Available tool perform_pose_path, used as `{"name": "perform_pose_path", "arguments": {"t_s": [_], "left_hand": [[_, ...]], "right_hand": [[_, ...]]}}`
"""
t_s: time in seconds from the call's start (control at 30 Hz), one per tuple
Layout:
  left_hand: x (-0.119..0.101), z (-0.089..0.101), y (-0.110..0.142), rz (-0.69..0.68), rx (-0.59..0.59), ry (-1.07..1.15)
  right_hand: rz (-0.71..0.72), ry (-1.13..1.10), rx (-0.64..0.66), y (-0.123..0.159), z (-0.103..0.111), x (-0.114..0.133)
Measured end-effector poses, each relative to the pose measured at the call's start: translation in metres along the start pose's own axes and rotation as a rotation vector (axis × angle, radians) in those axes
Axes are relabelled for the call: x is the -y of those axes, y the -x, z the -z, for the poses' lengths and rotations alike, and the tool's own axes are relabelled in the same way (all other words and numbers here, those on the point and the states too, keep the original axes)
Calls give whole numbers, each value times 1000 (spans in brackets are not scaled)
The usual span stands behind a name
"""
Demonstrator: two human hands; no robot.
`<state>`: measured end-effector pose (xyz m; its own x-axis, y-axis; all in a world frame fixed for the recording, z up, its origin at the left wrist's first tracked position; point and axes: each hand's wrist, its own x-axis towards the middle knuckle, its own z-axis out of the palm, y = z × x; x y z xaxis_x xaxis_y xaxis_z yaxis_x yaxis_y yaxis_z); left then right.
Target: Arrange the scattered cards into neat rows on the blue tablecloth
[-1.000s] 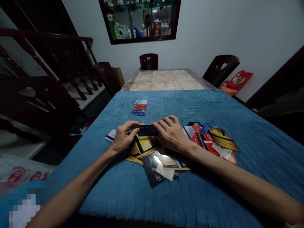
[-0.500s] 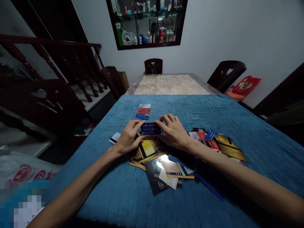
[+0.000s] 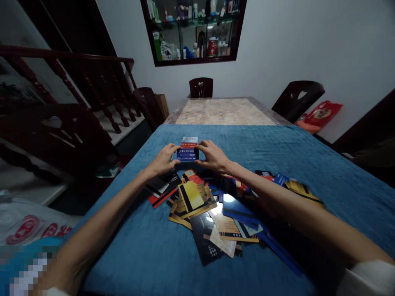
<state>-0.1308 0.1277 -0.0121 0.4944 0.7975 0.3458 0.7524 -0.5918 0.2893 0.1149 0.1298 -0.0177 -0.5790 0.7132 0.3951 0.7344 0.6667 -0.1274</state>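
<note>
One dark-blue card point(image 3: 187, 155), ends pinched by left hand point(image 3: 164, 160) and right hand point(image 3: 215, 157), has just gone forward from over the pile point(image 3: 193, 196) — now it's at the red card's point(image 3: 188, 145) near edge, in line with the white card point(image 3: 190, 139) on the tabletop point(image 3: 135, 242).

table point(image 3: 228, 111): 1 | hands point(image 3: 213, 157): 2, above table | in column: 1 blue card point(image 3: 187, 155), 1 red card point(image 3: 189, 145), 1 silver card point(image 3: 190, 139) | heaped cards point(image 3: 191, 196): overlapping, uncountable, on table | chairs point(image 3: 286, 98): 4, two left of table, one right, one beyond

Open cloth point(image 3: 247, 144) beyond card pile point(image 3: 226, 226)
</note>
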Motion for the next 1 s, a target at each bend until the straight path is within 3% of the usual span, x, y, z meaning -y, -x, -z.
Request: {"name": "perform_pose_path", "arguments": {"t_s": [0.23,0.43,1.0], "left_hand": [[26,-10,-30,95,102,-8],[37,-22,-38,108,147,-80],[38,-29,-41,148,201,-155]], "right_hand": [[-124,-68,73,-30,-22,-13],[-152,-93,99,-37,-33,-16],[-183,-97,182,-40,-39,-18]]}}
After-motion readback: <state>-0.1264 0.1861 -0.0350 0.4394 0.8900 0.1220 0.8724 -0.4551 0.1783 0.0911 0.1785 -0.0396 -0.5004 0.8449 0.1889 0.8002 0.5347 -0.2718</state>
